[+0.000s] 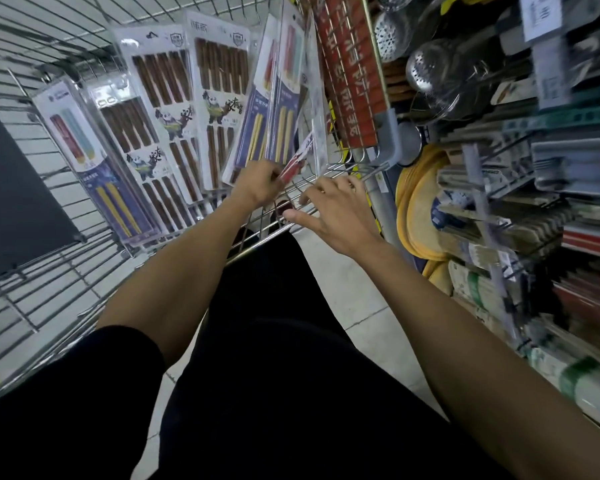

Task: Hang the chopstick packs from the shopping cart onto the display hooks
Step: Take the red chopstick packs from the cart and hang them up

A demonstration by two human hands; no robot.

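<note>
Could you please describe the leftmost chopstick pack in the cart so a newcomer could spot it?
Look into the shopping cart, where chopstick packs stand in a row. Take the pack at the row's far left end, next to the dark panel. The panda packs beside it hold brown chopsticks; this one has red, blue and yellow ones on a purple card.

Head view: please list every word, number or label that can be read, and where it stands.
Panda chopstick packs: Chinese characters, too blurred to read.
Red banner: white Chinese characters, sideways, too blurred.
Shelf price labels: too small and blurred.
</note>
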